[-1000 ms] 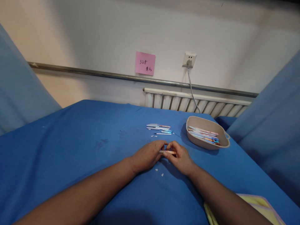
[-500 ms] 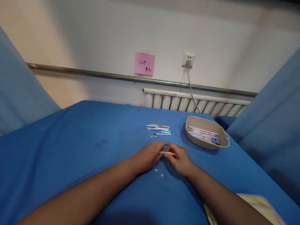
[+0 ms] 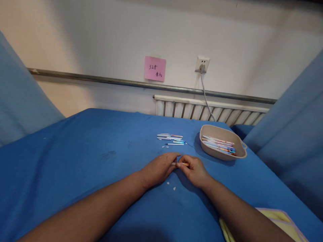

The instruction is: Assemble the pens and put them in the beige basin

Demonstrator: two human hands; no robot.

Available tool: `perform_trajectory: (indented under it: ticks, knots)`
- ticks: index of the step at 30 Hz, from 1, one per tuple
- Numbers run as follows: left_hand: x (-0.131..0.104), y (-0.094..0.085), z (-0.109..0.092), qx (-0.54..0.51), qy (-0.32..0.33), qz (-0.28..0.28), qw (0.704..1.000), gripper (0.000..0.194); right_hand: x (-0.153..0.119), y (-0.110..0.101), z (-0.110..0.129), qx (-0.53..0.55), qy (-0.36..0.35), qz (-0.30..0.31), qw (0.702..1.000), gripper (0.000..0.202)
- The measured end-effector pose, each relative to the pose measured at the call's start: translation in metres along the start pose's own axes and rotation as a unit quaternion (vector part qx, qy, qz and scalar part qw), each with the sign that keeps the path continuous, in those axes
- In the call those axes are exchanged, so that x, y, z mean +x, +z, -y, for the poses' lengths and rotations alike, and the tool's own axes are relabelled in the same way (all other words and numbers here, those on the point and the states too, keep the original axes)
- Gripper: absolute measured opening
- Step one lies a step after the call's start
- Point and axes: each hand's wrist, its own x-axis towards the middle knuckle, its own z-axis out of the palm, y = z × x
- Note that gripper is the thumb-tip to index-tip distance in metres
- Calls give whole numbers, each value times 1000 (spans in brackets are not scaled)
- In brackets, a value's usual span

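Note:
Close together over the blue cloth, both hands grip one slim pen (image 3: pixel 186 164) with a whitish body and an orange end. My left hand (image 3: pixel 161 167) is closed round its left part, which the fingers mostly hide. My right hand (image 3: pixel 193 170) pinches it with thumb and fingers near the orange end. Just beyond the hands lie several pens (image 3: pixel 169 138) and a thin refill (image 3: pixel 174 144). Small white scraps (image 3: pixel 168 183) rest on the cloth in front of the hands, and a few more lie by the refill.
A beige basket (image 3: pixel 242 154) holding several pens stands at the right. The blue cloth (image 3: pixel 75 151) covers the table. A yellow cloth (image 3: pixel 275 215) lies near my right forearm. Behind are a radiator (image 3: pixel 186 107), a metal rail (image 3: pixel 113 80) and a plugged-in cable (image 3: pixel 205 94).
Almost nothing differs. Both hands keep hold of the pen in the same place, with only a slight shift of the right fingers and of the view.

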Motion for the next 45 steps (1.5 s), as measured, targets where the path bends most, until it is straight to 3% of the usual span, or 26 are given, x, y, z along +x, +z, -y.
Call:
perform_trajectory:
  ticks: [5,11,17,23,29,33,38,41,45]
  knots:
    - [1,-2,1,-18,-23,-2,1000,25,1,4,-4,80,40,-17,996,19]
    - [5,-7,2,-85,-64,-16,994,18,5,7,2,287,46,-55,955,23]
    - [8,-10,-2,-118,-55,26,991,28,6,8,2,263,37,-69,962,21]
    - [10,-11,-3,-105,-56,25,993,29,3,1,7,189,11,-93,977,21]
    - [9,-12,6,-128,-136,-75,980,31,14,-11,-14,212,74,-183,957,27]
    - [10,-11,20,-170,-188,-136,958,32,17,-15,-35,124,100,-138,978,21]
    - [15,-10,36,-296,-241,-203,902,37,16,-19,-49,29,121,-103,987,15]
    - [17,-12,42,-320,-277,-244,873,37,16,-20,-48,3,120,-94,988,14]
    - [18,-13,50,-308,-306,-279,857,32,12,-17,-32,-34,57,-50,997,11]
